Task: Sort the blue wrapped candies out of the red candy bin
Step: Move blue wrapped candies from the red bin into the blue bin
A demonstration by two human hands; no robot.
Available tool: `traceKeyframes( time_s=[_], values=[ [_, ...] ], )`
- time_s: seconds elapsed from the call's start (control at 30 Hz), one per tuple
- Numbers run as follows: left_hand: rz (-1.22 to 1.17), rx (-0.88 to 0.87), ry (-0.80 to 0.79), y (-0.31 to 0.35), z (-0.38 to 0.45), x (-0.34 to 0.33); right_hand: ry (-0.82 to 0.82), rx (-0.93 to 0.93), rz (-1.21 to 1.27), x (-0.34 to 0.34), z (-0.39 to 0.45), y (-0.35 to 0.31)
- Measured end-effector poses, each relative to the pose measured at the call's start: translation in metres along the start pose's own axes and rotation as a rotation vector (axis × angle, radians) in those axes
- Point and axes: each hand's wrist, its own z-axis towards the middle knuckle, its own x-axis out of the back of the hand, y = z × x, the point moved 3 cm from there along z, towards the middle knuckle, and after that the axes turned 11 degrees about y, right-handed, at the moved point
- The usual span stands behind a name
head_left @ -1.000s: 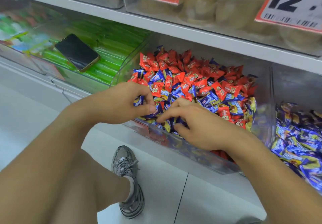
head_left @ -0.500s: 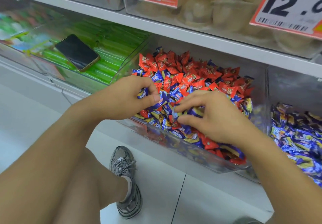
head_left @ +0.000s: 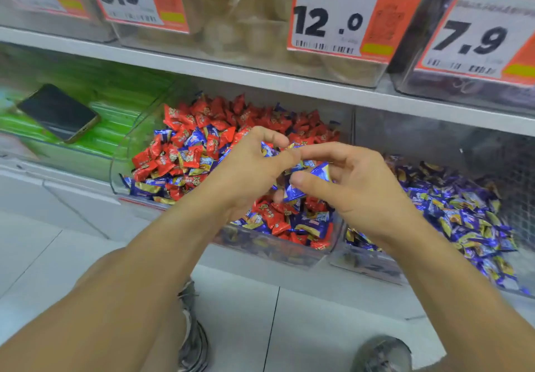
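We see one shelf (head_left: 202,70) over three clear bins: a green-stick bin (head_left: 86,128) with one phone (head_left: 58,115) lying on it, the red candy bin (head_left: 275,251) in the middle, and a blue candy bin (head_left: 367,264) at right. Four price tags (head_left: 338,13) hang above. Our left hand (head_left: 249,169) clenches several blue wrapped candies (head_left: 267,150); our right hand (head_left: 356,186) pinches two more over the red bin's front. Too many to count remain among the red candies (head_left: 185,122).
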Motion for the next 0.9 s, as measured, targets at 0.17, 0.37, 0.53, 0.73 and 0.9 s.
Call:
traceKeyframes(
  time_s=[0.17,0.37,0.53,0.73,0.9],
  values=[
    [0.264,-0.340,-0.121,0.008,-0.006,-0.053,0.142,0.025,-0.178,0.048,-0.008,-0.002],
    [0.489,-0.690,0.056,0.015,-0.005,-0.095,0.325,-0.040,-0.353,0.130,-0.014,0.008],
    [0.518,-0.751,-0.250,0.015,-0.004,-0.145,0.567,-0.078,-0.510,0.181,-0.021,0.028],
    [0.704,-0.934,-0.263,0.000,-0.004,-0.133,0.611,-0.126,-0.380,0.183,-0.023,0.035],
    [0.863,-0.957,-0.047,0.006,0.001,-0.064,0.374,-0.159,-0.374,0.141,-0.020,0.024]
  ],
)
